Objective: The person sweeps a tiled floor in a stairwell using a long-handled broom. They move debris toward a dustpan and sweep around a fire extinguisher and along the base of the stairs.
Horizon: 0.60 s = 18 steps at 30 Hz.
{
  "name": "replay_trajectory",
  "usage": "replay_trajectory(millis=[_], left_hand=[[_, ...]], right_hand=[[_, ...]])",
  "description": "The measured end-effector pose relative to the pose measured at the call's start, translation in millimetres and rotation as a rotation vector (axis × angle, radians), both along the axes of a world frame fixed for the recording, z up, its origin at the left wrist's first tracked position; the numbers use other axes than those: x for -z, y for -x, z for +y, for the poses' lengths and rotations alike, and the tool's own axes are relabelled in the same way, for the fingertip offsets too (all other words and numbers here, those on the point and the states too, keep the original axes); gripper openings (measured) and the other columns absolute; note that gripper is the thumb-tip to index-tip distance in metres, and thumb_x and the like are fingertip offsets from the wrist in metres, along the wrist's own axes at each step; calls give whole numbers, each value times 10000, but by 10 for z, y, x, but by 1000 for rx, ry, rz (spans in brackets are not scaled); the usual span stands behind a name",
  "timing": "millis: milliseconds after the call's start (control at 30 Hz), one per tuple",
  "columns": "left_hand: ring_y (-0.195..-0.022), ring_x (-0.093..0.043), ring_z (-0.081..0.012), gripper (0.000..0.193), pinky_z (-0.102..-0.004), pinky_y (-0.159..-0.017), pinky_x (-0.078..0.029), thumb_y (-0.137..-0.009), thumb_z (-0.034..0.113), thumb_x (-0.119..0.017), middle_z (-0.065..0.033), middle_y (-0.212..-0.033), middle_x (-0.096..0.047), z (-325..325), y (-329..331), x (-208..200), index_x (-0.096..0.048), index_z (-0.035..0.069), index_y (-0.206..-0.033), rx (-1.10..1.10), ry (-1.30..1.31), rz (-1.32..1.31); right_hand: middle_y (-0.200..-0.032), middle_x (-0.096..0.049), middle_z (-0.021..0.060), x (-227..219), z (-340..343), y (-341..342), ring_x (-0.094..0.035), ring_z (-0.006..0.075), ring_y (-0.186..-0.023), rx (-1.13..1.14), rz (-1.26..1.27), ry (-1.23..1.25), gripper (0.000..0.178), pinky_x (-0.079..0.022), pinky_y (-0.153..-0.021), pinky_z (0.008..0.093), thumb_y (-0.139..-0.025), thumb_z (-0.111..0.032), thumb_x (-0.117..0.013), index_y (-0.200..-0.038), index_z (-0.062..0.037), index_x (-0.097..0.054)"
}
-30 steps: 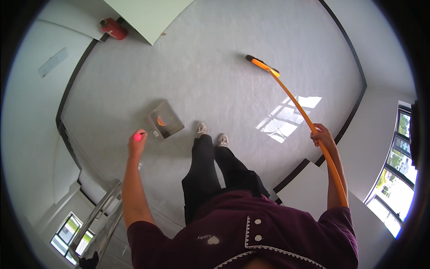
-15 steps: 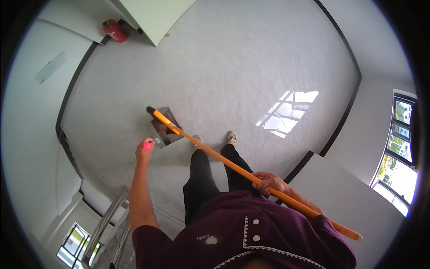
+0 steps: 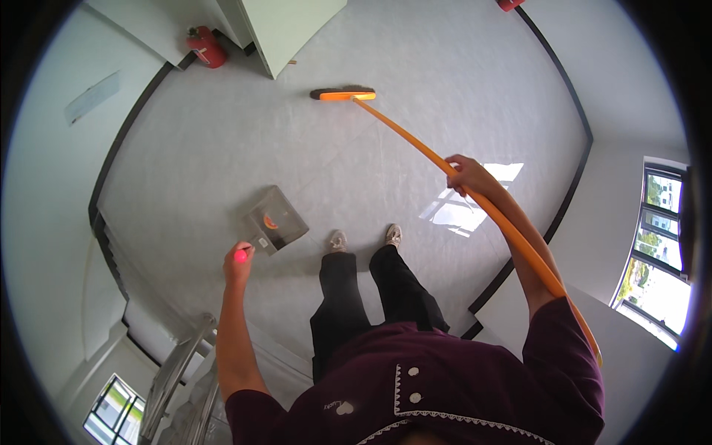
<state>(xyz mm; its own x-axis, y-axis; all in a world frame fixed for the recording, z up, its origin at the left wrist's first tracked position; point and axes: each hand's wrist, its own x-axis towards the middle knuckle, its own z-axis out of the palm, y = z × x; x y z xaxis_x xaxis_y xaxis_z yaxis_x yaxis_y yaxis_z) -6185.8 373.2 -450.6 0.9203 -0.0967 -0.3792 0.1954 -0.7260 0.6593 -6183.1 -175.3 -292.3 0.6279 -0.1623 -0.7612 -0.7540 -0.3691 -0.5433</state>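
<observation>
My left hand (image 3: 238, 261) is closed on the handle of a dustpan, whose pink end pokes out of the fist. The box-shaped, greyish dustpan (image 3: 291, 215) lies on the floor ahead of that hand, left of my shoes, with an orange patch showing in it. Farther out, my right hand (image 3: 469, 176) grips the orange pole of a broom (image 3: 415, 142). The pole runs back along my right forearm toward the shoulder. At its far end the broom head (image 3: 345, 96), orange with dark bristles, is on the floor well beyond the dustpan.
A red fire extinguisher (image 3: 207, 48) stands by the left wall, near a pale door panel (image 3: 285, 30). Another red object (image 3: 509, 4) shows at the top right. A metal railing (image 3: 178, 363) is at lower left. Sunlight reflects on the glossy grey floor (image 3: 185, 148).
My right hand has swung forward and to the right. The broom head has left its place over the dustpan and is now much farther away. My left hand has barely moved.
</observation>
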Motion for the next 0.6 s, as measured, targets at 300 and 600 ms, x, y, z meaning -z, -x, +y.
replay_trajectory(millis=[300,600], left_hand=[[-720,-587,-271,138,-333,-649,-451,-739,164,-654,-101,-766,-611,7,140,165,-590,80,-828,-95,9,-17],[-782,-584,-258,185,-336,-693,-453,-712,171,-681,-83,-807,-603,109,206,216,-584,90,-847,-114,5,-29]], right_hand=[[-798,-548,94,-382,990,1489,-467,113,-473,269,337,-597,552,-380,-388,236,-703,12,-566,-1218,45,-371],[-764,-532,63,-992,974,1519,-480,92,-489,200,306,-574,578,-404,-409,213,-675,34,-554,-1220,34,-363]])
